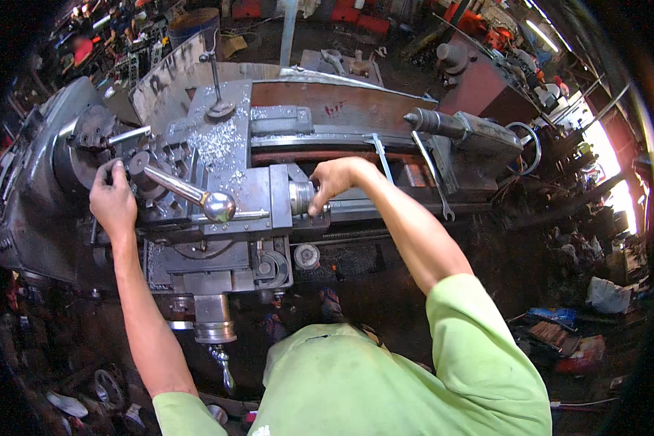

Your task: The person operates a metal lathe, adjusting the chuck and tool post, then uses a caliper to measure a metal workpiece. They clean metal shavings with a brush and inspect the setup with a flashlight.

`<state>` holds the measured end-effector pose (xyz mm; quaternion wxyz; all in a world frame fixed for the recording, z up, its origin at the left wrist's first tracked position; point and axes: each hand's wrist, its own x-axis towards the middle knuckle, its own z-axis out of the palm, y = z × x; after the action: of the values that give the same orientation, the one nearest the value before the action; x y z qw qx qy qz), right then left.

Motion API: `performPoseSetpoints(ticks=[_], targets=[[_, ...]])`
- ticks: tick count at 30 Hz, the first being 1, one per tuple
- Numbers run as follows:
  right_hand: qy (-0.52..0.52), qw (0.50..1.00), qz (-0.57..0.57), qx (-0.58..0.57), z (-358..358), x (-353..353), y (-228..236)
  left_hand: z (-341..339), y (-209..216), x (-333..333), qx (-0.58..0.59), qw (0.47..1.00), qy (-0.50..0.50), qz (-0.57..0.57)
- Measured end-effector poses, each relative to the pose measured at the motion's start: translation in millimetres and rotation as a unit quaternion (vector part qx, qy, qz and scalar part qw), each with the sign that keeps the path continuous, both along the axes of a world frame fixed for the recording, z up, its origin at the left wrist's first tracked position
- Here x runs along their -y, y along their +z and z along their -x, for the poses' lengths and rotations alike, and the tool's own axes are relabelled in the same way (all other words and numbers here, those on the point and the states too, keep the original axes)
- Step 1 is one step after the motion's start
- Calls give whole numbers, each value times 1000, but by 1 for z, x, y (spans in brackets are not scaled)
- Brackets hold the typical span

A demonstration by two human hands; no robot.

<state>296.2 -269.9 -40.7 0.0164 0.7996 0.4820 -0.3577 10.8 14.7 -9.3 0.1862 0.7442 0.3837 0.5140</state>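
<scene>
A metal lathe stands before me. My left hand (115, 200) is raised between its chuck (80, 149) and the tool post (149, 171), fingers curled together at the tips; whatever they may hold is too small to make out. From the tool post a ball-ended clamping lever (189, 190) slants toward me. My right hand (339, 180) is closed around the end of the compound slide's graduated dial (300, 198), its thumb on the near side. A short bright bar (129, 135) sticks out of the chuck.
Metal chips (221, 145) cover the carriage. A caliper-like tool (382, 156) and an open-end wrench (436, 178) lie across the bed near the tailstock (479, 138). The cross-slide crank (223, 367) hangs toward me. Scrap (570, 338) litters the floor at right.
</scene>
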Motion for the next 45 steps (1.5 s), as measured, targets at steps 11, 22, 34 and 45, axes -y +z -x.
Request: performPoseSetpoints(ticks=[11,22,34,45], targets=[[-157,863,-448,174,84,149,-44,-5,-3,6,28,999,-5,27],[-110,885,-239,385,86,56,-52,-1,-12,-2,61,997,-40,21],[49,968,-191,154,7,28,-9,-5,-2,10,53,999,-3,9],[-75,838,-377,388,82,112,-58,-12,-7,16,144,989,-17,20]])
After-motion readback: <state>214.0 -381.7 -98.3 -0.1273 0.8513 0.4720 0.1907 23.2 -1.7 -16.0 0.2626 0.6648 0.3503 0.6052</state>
